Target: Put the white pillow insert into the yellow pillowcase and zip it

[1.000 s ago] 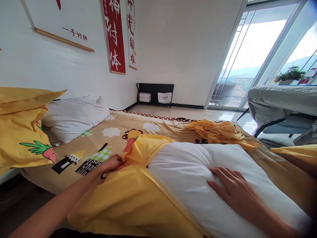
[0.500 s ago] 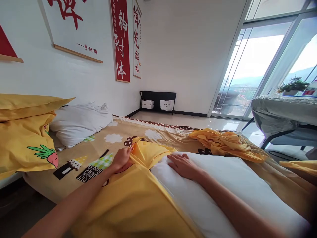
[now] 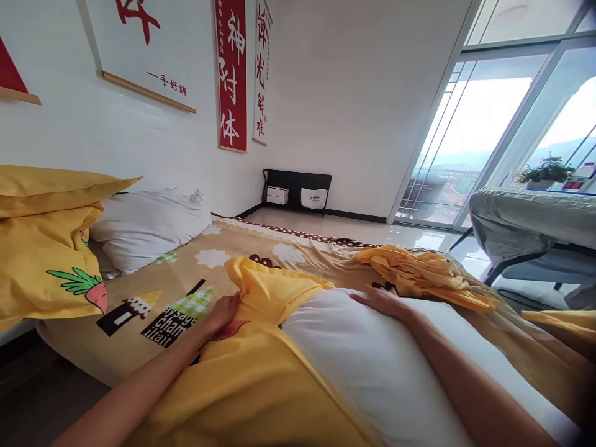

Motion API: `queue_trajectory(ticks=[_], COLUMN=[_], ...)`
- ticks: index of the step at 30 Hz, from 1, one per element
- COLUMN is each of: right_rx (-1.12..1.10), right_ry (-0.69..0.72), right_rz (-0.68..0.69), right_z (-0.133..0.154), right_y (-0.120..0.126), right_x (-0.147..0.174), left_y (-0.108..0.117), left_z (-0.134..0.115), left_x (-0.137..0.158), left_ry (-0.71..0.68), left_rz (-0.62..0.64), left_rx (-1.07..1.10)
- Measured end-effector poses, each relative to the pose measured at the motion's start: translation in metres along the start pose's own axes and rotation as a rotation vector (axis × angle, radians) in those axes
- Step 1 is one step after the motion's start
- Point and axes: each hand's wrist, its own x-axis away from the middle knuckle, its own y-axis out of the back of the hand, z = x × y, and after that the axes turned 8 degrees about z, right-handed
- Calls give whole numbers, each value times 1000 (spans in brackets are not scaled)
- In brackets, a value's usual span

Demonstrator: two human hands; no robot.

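Note:
A yellow pillowcase (image 3: 261, 372) lies in front of me, partly over one end of a plump white pillow (image 3: 354, 354). My left hand (image 3: 226, 315) is closed on the left side of the pillowcase, beside a printed carrot on the cloth. Over on the pillow's far edge, my right hand (image 3: 382, 302) rests with its fingers stretched out, a little blurred. It is open and holds nothing. The pillow's end inside the cloth is hidden.
A patterned brown bedspread (image 3: 218, 239) lies beneath everything. At left are a yellow pillow (image 3: 46, 261) with a carrot print and a white pillow (image 3: 153, 230). Crumpled yellow cloth (image 3: 419, 273) lies at the far right. A covered table (image 3: 535, 214) stands near the glass door.
My right hand has slid to the right along the pillow, away from the pillowcase opening. My left hand has shifted slightly left and down, and the pillowcase's far corner has spread out.

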Motion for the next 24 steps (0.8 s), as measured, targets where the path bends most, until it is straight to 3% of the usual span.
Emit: queue_trajectory(ticks=[4, 7, 9, 11, 13, 15, 18, 20, 21, 22, 24], right_rx=[-34, -14, 22, 86, 173, 282, 451, 506, 503, 483, 420], right_ry=[-146, -215, -210, -171, -90, 6, 127, 204, 244, 285, 338], right_rz=[-6, -145, -343, -635, -931, -1165, -1275, -1206, -1148, -1099, -1032], right_z=[4, 20, 31, 42, 54, 67, 88, 102, 108, 113, 119], right_y=[-6, 32, 69, 105, 130, 139, 125, 103, 92, 80, 62], right_x=[8, 25, 44, 67, 91, 111, 125, 124, 120, 116, 108], left_y=[15, 28, 41, 59, 80, 99, 111, 104, 97, 87, 66], left_z=[-17, -49, -77, -105, -127, -141, -152, -156, -157, -160, -166], left_x=[-5, -9, -10, -11, -13, -14, 0, 22, 35, 48, 69], left_ry=[-80, -184, -321, -439, -463, -439, -414, -515, -626, -765, -1008], left_rz=[-78, -100, -109, -182, -305, -406, -673, -878, -912, -880, -684], left_rx=[143, 256, 384, 480, 474, 403, 229, 64, -42, -165, -443])
